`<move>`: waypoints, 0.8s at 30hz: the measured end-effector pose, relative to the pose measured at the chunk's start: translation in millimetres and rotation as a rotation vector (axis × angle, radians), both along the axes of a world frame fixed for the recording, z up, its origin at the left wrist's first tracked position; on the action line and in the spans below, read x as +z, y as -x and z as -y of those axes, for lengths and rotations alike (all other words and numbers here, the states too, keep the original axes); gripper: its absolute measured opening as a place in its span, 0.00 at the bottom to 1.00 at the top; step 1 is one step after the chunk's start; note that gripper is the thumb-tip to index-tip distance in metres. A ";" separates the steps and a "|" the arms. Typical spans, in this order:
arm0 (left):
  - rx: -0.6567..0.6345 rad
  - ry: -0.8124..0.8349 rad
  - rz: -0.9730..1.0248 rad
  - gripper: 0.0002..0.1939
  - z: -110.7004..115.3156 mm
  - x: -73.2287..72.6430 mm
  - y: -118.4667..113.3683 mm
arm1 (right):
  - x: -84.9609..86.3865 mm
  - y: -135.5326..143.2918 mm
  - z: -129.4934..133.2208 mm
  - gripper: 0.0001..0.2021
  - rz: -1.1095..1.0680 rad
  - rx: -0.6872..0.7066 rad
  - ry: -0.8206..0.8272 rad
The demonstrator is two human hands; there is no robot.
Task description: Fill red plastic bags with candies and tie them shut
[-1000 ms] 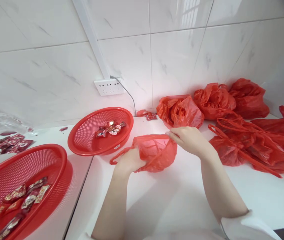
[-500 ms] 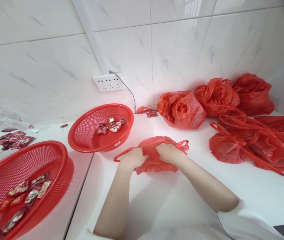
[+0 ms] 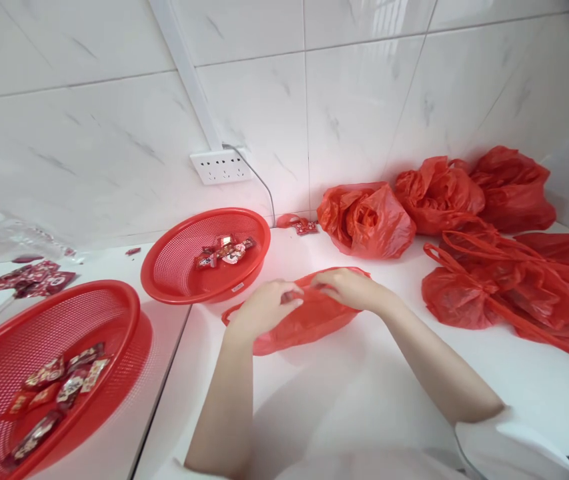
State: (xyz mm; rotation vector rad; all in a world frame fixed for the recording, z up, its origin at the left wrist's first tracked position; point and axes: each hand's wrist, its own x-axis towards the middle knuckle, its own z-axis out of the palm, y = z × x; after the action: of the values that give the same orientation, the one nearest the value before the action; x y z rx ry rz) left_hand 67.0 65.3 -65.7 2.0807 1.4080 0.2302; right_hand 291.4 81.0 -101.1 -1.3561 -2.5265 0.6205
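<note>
A thin red plastic bag (image 3: 309, 320) lies flattened on the white tabletop before me, one loop handle sticking out at its left. My left hand (image 3: 270, 308) is over the bag's left part, fingers loosely curled and the thumb apart from them. Above its far right edge, my right hand (image 3: 348, 288) has bent fingers pointing left, with a gap at the thumb. I see nothing gripped in either hand. The bag's far right side is partly hidden under my right hand and wrist.
Red mesh baskets (image 3: 164, 293) (image 3: 131, 313) at left hold small wrapped snacks (image 3: 227, 252). Stuffed red bags (image 3: 367, 223) line the wall, and tied red bags (image 3: 494, 287) lie at right. Snack packets (image 3: 39, 279) lie far left; a socket strip (image 3: 220, 167) is on the wall.
The red bag is spread flatter and wider, its crumpled top smoothed. My fingers have come up off the plastic, and my left hand has shifted slightly left.
</note>
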 end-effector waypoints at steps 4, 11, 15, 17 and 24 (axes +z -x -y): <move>0.039 -0.221 -0.095 0.12 -15.9 -15.5 -6.0 | -1.0 3.9 -0.5 0.16 0.013 0.056 -0.337; 0.038 -0.183 -0.222 0.17 -27.2 -41.7 -4.8 | -22.2 9.7 -5.5 0.19 0.131 0.070 -0.232; 0.064 -0.039 -0.327 0.32 -27.8 -47.8 -0.7 | -28.7 8.5 -3.8 0.42 0.245 -0.024 -0.021; 0.076 -0.016 -0.314 0.27 -29.5 -48.8 1.5 | -27.9 6.8 -2.8 0.47 0.270 -0.081 0.097; 0.223 0.062 -0.389 0.22 -35.4 -55.0 -2.5 | -29.4 2.5 -9.6 0.42 0.216 -0.255 0.193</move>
State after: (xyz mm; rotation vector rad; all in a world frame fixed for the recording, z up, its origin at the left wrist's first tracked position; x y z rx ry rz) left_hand 69.5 100.7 -120.7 1.9868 1.8538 -0.1377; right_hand 288.9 90.6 -130.5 -1.8703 -2.4411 0.7140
